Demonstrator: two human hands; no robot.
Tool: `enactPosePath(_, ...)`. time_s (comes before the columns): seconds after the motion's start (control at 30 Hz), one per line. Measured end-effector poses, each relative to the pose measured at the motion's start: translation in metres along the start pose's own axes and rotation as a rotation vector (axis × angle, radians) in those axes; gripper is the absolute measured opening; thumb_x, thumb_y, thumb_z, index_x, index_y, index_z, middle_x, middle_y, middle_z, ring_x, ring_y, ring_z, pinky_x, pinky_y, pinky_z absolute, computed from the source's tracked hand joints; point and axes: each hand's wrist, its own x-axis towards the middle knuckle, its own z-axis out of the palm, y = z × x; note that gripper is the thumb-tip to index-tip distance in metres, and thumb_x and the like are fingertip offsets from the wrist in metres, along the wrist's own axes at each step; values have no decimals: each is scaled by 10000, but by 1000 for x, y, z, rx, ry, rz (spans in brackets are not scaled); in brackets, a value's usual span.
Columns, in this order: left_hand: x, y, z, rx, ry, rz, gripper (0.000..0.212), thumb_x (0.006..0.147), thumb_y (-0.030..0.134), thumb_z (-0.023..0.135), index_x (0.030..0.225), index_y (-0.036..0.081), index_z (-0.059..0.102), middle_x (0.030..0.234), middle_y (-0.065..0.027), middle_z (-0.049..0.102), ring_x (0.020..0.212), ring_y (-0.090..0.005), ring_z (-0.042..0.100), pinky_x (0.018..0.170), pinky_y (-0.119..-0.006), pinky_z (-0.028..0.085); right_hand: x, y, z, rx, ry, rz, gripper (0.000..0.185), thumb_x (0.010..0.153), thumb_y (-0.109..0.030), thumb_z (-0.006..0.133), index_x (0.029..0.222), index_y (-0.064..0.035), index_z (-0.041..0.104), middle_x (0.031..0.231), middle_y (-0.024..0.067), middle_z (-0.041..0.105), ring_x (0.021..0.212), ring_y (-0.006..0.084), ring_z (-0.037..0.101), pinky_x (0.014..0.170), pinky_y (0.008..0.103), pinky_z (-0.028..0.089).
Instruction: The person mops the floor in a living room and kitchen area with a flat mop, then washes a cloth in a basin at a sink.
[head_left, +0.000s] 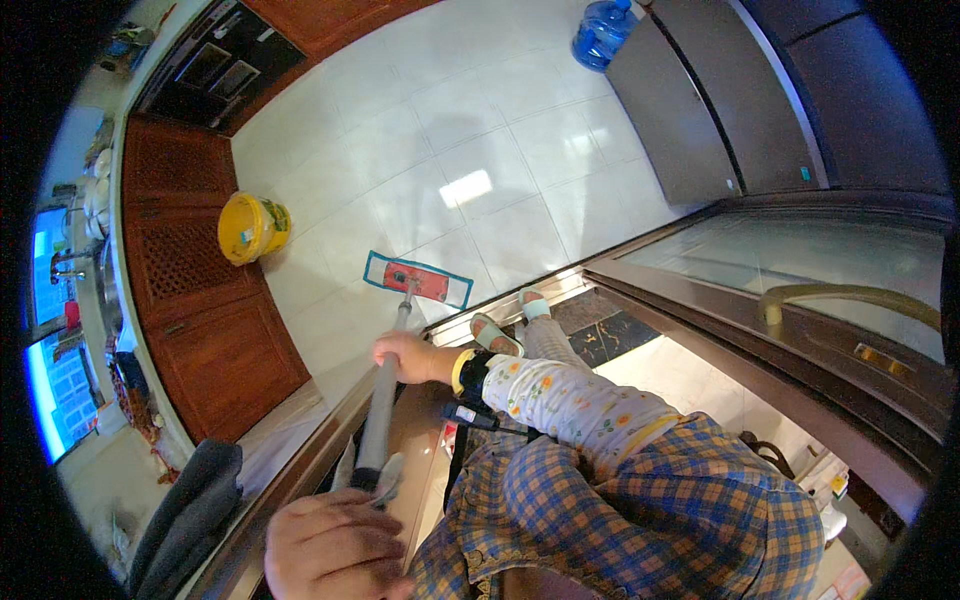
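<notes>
A flat mop has a red plate (429, 282) on a white pad with a teal border, lying on the pale tiles just past the doorway threshold. Its grey pole (380, 420) slants up toward me. Partway along the pole, my right hand (407, 358) is wrapped around it. That arm wears a floral sleeve (577, 397) and a black and yellow band at the wrist. My left hand (337, 544) closes over the upper end of the handle, its fingers partly cut off by the lower edge. My light green slippers (495, 334) are at the threshold.
A yellow bucket (244, 229) stands by brown wooden cabinets (225, 352) on the left. At the back, a blue water bottle (600, 37) rests beside grey panels (675, 112). A glass door with a curved handle (847, 296) borders the right. Dark grey cloth (191, 517) hangs lower left.
</notes>
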Motion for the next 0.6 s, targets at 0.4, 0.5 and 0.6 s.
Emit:
enactPosePath(0.4,25,-1,10,-60,33,81,116,655,132,656,640,57,568,728,-102,587,704,-303,585,732,-457,401,-9,-62,-154,-502,-165,373,132,605,-143,619,717,-116,555,730,83,570,756,297,558,615,421,440)
enactPosePath(0.5,45,0,19,42,-55,-36,107,589,111,688,646,102,598,942,-95,604,951,-293,553,885,-489,343,-26,-65,-210,-557,-41,481,113,608,-106,608,711,-108,559,726,85,570,730,296,558,621,390,438)
enactPosePath(0.6,73,-18,35,-5,-47,-89,138,588,71,693,709,74,626,1029,-146,544,965,-294,527,845,-428,388,-44,-52,-258,-571,252,465,39,644,-94,559,678,-79,571,705,124,561,696,319,551,615,387,436)
